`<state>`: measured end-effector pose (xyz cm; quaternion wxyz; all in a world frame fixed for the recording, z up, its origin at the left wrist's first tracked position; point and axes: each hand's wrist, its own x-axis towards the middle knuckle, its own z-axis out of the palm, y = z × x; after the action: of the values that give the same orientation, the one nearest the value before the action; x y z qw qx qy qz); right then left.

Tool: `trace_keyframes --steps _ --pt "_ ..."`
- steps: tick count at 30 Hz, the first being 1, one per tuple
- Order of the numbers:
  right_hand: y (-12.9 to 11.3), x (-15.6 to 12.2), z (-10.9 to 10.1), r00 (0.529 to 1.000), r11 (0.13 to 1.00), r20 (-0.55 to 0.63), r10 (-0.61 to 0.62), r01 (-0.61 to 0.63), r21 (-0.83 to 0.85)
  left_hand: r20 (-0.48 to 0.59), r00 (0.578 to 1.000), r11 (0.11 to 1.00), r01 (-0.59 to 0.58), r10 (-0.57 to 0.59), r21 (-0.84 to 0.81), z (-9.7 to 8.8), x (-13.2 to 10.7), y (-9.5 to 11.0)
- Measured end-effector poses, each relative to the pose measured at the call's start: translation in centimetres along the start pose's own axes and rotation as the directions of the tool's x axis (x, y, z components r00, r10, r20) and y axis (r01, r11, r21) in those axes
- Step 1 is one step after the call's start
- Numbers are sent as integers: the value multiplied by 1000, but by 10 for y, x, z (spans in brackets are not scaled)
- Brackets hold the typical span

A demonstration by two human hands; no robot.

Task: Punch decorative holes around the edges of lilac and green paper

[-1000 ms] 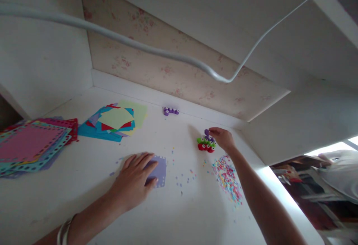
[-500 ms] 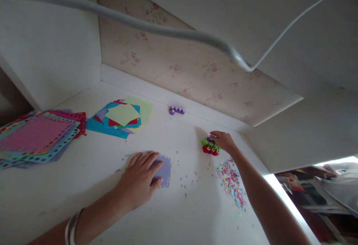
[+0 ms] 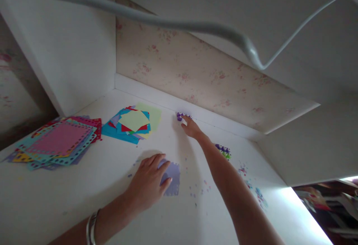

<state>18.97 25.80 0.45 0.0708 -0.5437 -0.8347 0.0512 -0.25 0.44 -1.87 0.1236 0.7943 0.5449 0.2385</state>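
My left hand lies flat, fingers apart, on a light purple paper sheet with small holes punched along its edges. My right hand reaches to the back of the white table, thumb and fingers apart, at a row of small purple figures with white eyes. Its fingertips overlap the row; whether they touch it I cannot tell. Nearer the right forearm stands a cluster of purple and green figures with the same eyes, partly hidden by that arm.
On the left is a pile of punched coloured sheets. Beside it lies a stack of plain coloured papers. Paper bits are scattered at the right, partly behind my arm. A white cable crosses the upper view.
My right hand has moved left and back, from the green, red and purple cluster to the purple row by the wall. My left hand stays on the purple sheet. The view has shifted slightly.
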Motion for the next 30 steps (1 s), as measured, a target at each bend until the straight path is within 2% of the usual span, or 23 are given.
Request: trace_keyframes --steps 4,11,15,21,25,27,30 --pt "-13 18 4 1000 1000 4 -2 2 -1 2 999 999 35 -35 29 -2 2 -6" --pt "-5 3 -7 999 999 -10 36 -36 -31 0 999 999 51 -51 4 -2 2 -6" --pt "-7 -3 -8 999 999 -18 33 -33 -18 34 997 990 72 -68 -119 -4 3 -4" --pt "-14 -12 -5 997 995 -22 70 -68 74 82 974 933 224 -209 -282 -11 7 -3" --pt "-13 -44 -4 989 975 -84 124 -105 196 189 954 815 298 -234 -497 -19 12 -2" --pt "-13 -72 0 982 953 -114 151 -114 280 209 951 772 306 -227 -557 -23 15 -1" --pt "-18 -126 11 969 893 -131 208 -133 430 211 947 758 321 -243 -568 -27 17 0"
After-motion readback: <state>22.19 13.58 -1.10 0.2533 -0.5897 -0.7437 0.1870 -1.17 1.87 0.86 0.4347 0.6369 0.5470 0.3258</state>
